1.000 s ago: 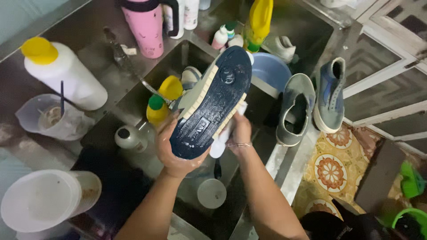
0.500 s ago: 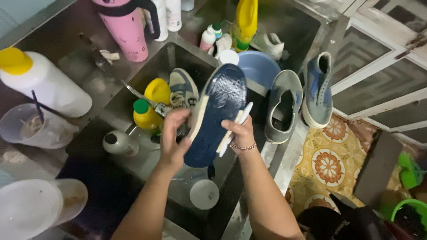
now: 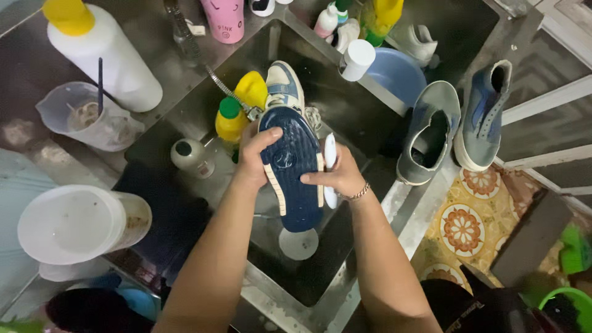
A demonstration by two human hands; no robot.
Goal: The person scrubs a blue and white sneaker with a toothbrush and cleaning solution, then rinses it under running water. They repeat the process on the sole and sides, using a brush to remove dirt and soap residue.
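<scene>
**Sole Up Over the Sink**

And here's the dark blue shoe point(image 3: 291, 166), flipped sole-up, held right above the steel sink point(image 3: 345, 117). The left hand point(image 3: 253, 157) is wrapped around its left edge, fingers curled over the tread. The right hand point(image 3: 336, 179) grips a white brush point(image 3: 330, 161) against the shoe's right edge, thumb pressing on the sole. Just beyond the toe lies a second sneaker point(image 3: 285, 86), light blue and cream, down in the basin. Beside it, two yellow bottles point(image 3: 237, 108), one green-capped, sit close to the faucet hose point(image 3: 225, 89). Over on the right rim, a pair of grey-blue shoes point(image 3: 456, 123) rests side by side, well apart from the hands. A blue bowl point(image 3: 394, 74) sits at the far corner.
</scene>
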